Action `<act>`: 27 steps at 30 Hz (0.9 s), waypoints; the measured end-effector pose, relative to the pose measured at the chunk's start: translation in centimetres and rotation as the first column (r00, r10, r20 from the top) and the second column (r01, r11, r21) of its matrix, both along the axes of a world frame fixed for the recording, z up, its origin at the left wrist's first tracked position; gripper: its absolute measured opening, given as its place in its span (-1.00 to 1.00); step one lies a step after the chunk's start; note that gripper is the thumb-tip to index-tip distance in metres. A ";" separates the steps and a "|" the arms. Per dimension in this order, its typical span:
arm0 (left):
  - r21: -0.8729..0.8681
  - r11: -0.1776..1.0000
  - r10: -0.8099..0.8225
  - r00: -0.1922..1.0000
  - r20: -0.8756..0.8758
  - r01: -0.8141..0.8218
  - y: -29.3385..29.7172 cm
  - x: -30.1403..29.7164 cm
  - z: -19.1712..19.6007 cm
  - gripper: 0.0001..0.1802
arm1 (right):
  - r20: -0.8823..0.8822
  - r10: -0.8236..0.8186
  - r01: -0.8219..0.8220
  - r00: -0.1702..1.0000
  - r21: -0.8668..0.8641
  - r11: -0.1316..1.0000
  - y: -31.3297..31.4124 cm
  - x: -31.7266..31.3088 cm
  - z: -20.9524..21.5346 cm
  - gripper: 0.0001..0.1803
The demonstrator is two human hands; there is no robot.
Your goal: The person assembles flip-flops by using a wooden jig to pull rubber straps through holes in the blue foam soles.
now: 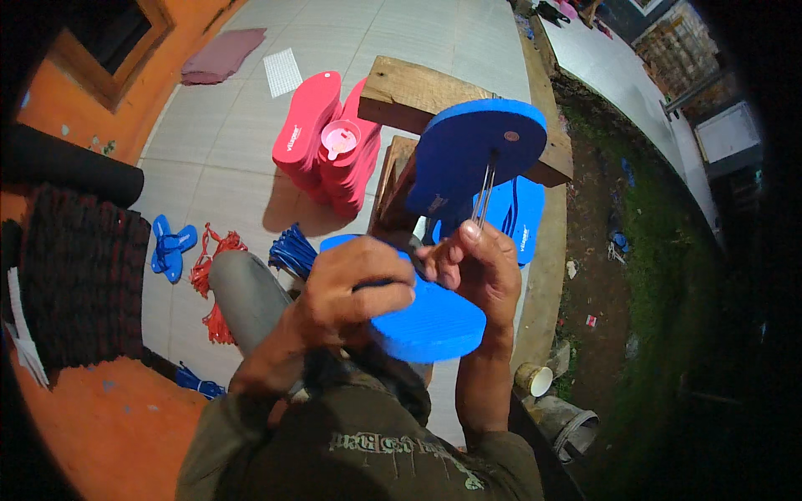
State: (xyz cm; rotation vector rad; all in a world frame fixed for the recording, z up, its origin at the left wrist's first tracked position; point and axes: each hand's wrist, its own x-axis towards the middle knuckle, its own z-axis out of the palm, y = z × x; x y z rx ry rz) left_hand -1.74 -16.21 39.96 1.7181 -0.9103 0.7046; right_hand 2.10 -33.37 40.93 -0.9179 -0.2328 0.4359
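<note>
My left hand [355, 284] is wrapped round a blue foam flip-flop sole [434, 324], held low in front of my body with its ridged face up. My right hand [483, 265] is closed just beyond it, thumb and fingers pinched at the lower end of thin metal rods [484, 196]. Those rods come out of a second blue sole [468, 142], which stands tilted against a wooden beam [418, 88]. Whether a strap is also between the right fingers is hidden. Behind the right hand lies another blue flip-flop [526, 221] with dark straps.
Pink soles [307, 125] stand in tall stacks, with a small pink cup [340, 139] on top. Blue straps [292, 250], red straps [219, 259] and a small blue pair of flip-flops [173, 247] lie on the tiles at left. The tiled floor ends at a ledge [547, 292] on the right.
</note>
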 end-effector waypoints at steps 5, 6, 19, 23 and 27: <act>-0.079 0.994 -0.071 0.996 0.051 0.075 -0.3 1.7 -0.1 -0.76 | 0.487 -0.071 0.166 0.870 -0.153 0.974 -1.0 -0.9 -1.8 -0.54; -0.054 0.993 -0.101 0.992 0.070 0.105 -0.2 1.9 0.2 -0.79 | 0.583 -0.120 0.237 0.804 -0.129 0.963 -1.2 -1.7 -1.5 -0.55; 0.000 0.984 -0.176 0.984 -0.015 0.176 -1.2 4.9 1.3 -0.81 | 0.775 -0.256 0.594 0.578 -0.184 0.783 -2.1 -0.7 -0.3 -0.84; -0.018 0.986 -0.165 0.986 0.013 0.165 -1.1 5.6 1.7 -0.79 | 0.807 -0.310 0.643 0.503 -0.110 0.758 -1.5 0.3 -0.7 -0.84; -0.026 0.989 -0.145 0.985 0.090 0.147 -1.2 6.2 1.7 -0.79 | 0.814 -0.289 0.647 0.504 -0.134 0.751 -1.3 0.5 -0.4 -0.85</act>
